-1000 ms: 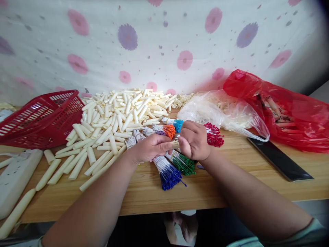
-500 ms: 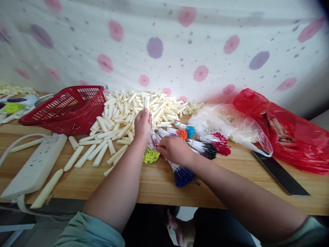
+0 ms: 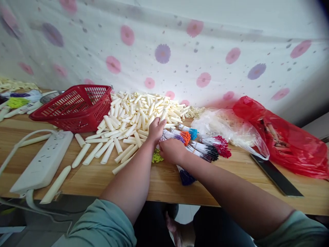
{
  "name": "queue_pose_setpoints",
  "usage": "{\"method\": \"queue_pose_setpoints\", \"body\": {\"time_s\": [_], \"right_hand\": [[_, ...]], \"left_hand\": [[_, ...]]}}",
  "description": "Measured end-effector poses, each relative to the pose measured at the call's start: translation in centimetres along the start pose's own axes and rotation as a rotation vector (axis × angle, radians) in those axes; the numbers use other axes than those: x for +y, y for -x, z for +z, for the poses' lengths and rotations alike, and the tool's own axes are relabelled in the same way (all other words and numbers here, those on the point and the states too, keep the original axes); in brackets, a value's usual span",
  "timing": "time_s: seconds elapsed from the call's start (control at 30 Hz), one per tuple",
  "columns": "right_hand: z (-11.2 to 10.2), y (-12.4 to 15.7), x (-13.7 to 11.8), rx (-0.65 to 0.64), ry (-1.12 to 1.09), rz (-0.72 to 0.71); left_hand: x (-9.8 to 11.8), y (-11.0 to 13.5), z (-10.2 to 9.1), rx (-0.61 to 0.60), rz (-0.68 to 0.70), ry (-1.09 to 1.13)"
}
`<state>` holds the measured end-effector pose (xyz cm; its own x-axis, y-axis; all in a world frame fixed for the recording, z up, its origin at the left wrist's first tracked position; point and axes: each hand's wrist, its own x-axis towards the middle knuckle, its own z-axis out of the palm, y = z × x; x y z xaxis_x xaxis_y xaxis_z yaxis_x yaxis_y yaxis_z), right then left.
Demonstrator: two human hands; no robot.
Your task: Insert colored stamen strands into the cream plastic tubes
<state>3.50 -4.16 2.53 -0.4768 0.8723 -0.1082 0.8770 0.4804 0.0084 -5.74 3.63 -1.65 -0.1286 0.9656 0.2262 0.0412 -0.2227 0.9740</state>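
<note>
Mostly cream tube (image 3: 163, 114), slim, tilted, in left hand (image 3: 155, 131)

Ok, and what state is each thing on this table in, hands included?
Left hand: closed around a pale tube.
Right hand: curled, grip hidden.
Tube pile: loose, heaped.
Color-tipped bundles: lying down, fanned at the tips.
Red basket: open-topped.
Power strip: plug inserted.
Clear bag: crumpled.
Red bag: things inside.
Black slab: lying flat.

White flower-print sheet (image 3: 180, 80), wooden table (image 3: 167, 188), pale floor (image 3: 189, 212)
</note>
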Motion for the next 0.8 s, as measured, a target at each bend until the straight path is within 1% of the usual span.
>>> {"method": "queue_pose_setpoints", "body": {"time_s": [0.07,0.13,0.2,0.27,0.3,0.37,0.43,0.47,0.53,0.6,0.63,0.7,0.8], "right_hand": [[-0.4,1.2,0.3,0.019,0.01,0.002],[-0.9,2.7,1.6,0.041,0.015,0.005],[-1.6,4.1,3.8,0.07,-0.01,-0.003],[-2.1,5.1,6.7,0.134,-0.121,-0.038],[-2.4,5.5,8.2,0.179,-0.195,-0.05],[-2.8,6.0,11.0,0.308,-0.374,-0.068],[-3.2,6.4,13.1,0.465,-0.575,-0.076],[-3.4,6.7,13.7,0.553,-0.666,-0.078],[-3.7,7.3,14.4,0.729,-0.794,-0.079],[-4.0,8.0,14.4,0.877,-0.798,-0.087],[-4.1,8.3,14.2,0.923,-0.761,-0.102],[-4.1,8.8,13.6,0.965,-0.642,-0.148],[-4.0,9.4,12.4,0.985,-0.471,-0.227]], "left_hand": [[0.0,0.2,-0.1,-0.003,0.039,-0.038],[0.0,0.3,-0.1,-0.012,0.072,-0.071],[0.2,0.2,-0.1,-0.029,0.099,-0.105],[0.7,0.3,0.0,-0.046,0.12,-0.124],[1.0,0.4,0.1,-0.063,0.131,-0.128],[1.7,0.6,0.2,-0.116,0.158,-0.13],[2.3,1.0,0.4,-0.271,0.214,-0.195],[2.5,1.2,0.4,-0.328,0.231,-0.224],[2.8,1.5,0.5,-0.422,0.242,-0.263],[2.9,1.7,0.7,-0.469,0.261,-0.289],[2.9,1.7,0.8,-0.477,0.272,-0.306],[3.0,1.7,0.9,-0.475,0.291,-0.345],[2.9,1.8,1.2,-0.469,0.32,-0.389]]}}
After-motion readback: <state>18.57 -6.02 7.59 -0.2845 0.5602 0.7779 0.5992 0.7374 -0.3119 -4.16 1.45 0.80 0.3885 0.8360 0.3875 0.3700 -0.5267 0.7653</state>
